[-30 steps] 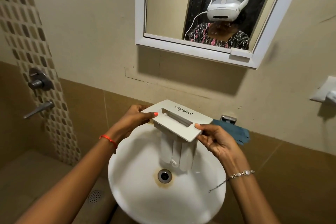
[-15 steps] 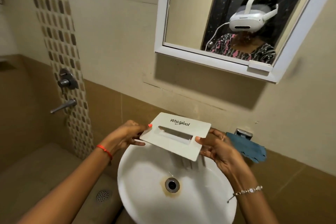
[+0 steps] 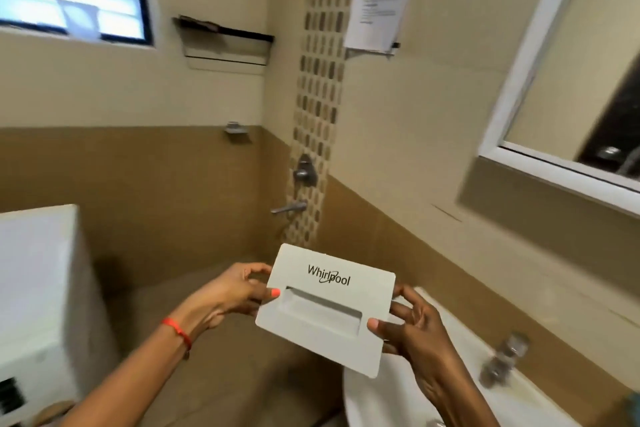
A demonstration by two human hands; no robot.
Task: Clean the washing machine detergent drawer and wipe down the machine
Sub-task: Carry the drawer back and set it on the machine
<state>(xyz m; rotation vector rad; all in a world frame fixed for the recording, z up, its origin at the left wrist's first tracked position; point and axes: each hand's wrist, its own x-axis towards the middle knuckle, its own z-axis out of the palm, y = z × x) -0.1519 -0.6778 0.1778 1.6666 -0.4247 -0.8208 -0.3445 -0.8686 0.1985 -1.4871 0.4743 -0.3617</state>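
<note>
1. The detergent drawer (image 3: 325, 308) is held in the air above the left rim of the washbasin (image 3: 381, 399). Its white Whirlpool front panel faces the camera, tilted down to the right. Its lower right corner overlaps the basin rim in view.
2. The left hand (image 3: 232, 291) grips the panel's left edge, on the side away from the basin. Its thumb lies on the front, beside the handle recess, with the fingers curled behind.
3. The right hand (image 3: 412, 326), over the basin's near-left part, pinches the panel's right edge with the thumb in front and the fingers behind.
4. The basin tap (image 3: 502, 360) stands at the basin's back rim, well apart from the drawer.
5. The washing machine (image 3: 38, 274) stands well to the left of the basin. Open tiled floor lies between them.
6. The wall tap (image 3: 289, 208) is above and left of the basin, beyond the drawer's top edge.
</note>
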